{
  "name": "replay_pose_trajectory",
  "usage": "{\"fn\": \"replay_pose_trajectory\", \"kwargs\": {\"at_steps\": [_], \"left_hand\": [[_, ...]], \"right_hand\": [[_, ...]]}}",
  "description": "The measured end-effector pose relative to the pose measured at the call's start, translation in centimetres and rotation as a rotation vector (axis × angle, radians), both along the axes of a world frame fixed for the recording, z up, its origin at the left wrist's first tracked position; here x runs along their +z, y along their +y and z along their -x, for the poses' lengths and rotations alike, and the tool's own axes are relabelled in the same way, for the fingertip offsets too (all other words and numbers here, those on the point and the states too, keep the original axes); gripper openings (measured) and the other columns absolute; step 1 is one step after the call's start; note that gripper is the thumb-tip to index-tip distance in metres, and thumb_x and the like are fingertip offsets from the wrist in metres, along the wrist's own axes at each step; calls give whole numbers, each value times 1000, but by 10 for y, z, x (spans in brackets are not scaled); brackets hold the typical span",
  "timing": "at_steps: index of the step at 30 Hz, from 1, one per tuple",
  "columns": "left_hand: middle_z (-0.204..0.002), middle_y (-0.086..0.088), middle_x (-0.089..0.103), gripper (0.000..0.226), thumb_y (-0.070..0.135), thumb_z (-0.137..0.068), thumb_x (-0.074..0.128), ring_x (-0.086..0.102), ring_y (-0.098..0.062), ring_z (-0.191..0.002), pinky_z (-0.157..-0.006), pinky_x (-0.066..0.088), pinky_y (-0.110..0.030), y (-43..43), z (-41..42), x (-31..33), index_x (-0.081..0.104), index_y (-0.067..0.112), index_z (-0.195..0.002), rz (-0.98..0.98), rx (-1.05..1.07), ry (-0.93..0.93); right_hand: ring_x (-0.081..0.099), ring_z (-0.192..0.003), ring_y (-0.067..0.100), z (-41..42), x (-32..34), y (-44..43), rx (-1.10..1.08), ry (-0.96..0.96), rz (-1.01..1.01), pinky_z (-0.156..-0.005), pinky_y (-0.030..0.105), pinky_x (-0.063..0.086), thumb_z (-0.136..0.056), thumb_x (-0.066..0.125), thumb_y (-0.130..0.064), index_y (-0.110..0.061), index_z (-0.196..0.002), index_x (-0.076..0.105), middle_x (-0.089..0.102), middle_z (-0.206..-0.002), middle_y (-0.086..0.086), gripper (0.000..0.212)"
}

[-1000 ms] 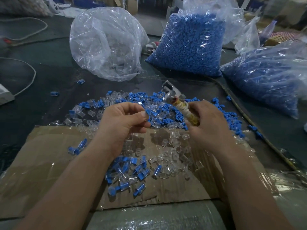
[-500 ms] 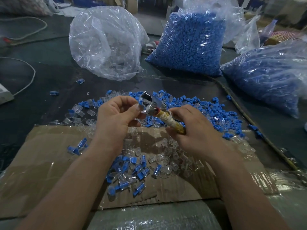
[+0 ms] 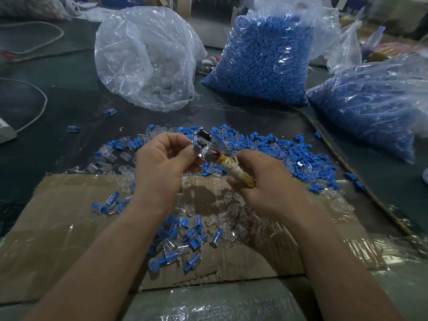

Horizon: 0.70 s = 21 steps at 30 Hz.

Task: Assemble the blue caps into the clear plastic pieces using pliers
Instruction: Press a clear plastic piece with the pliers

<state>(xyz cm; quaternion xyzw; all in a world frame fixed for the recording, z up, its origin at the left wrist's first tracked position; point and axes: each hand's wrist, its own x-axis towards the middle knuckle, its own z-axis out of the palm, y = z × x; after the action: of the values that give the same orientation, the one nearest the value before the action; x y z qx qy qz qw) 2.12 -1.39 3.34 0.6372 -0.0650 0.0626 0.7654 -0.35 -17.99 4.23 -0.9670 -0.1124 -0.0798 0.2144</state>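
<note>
Gripping pliers (image 3: 217,156), right hand (image 3: 266,188); left hand (image 3: 162,167) fingers (image 3: 183,156) pinch part (image 3: 195,147), perhaps clear; bags (image 3: 284,12) hold blue caps (image 3: 264,61).

Tape-wrapped metal pliers (image 3: 223,162) tilt head-up over the cardboard's (image 3: 58,216) far edge, loose blue caps (image 3: 289,156) heaped beyond it, clear plastic pieces (image 3: 234,212) and capped ones (image 3: 190,239) strewn mid-cardboard.

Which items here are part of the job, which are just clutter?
Job: pliers, left hand, right hand, loose blue caps, clear pieces, assembled pieces, bags of blue caps, clear bag.
Lying about: white cable, white box.
</note>
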Motion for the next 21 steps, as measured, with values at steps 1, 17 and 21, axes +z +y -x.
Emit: {"fn": "replay_pose_trajectory", "kwargs": {"at_steps": [1,17,21], "left_hand": [[-70,-6,63,17,-6,-82,57,63,-7,-58,-54,50,-16,0,0,0,57,9,-76,-3,4,2],[-56,6,65,13,1,-75,64,58,-5,-46,-40,44,-16,17,-5,7,60,13,-77,-158,-78,134],[-57,2,65,12,3,-70,67,49,-3,-41,-39,39,-12,29,-6,12,69,15,-68,-311,-256,178]], "right_hand": [[38,-71,1,0,0,0,0,-1,0,-62,10,27,-84,63,-26,-22,-102,53,39,-78,-17,21],[45,-79,6,-4,-3,-9,8,-17,-26,-71,21,38,-80,64,-34,-18,-107,59,49,-85,-11,31],[44,-72,-1,-7,0,-27,-100,-21,-120,-63,16,32,-79,68,-25,-23,-99,57,45,-79,-19,23]]}}
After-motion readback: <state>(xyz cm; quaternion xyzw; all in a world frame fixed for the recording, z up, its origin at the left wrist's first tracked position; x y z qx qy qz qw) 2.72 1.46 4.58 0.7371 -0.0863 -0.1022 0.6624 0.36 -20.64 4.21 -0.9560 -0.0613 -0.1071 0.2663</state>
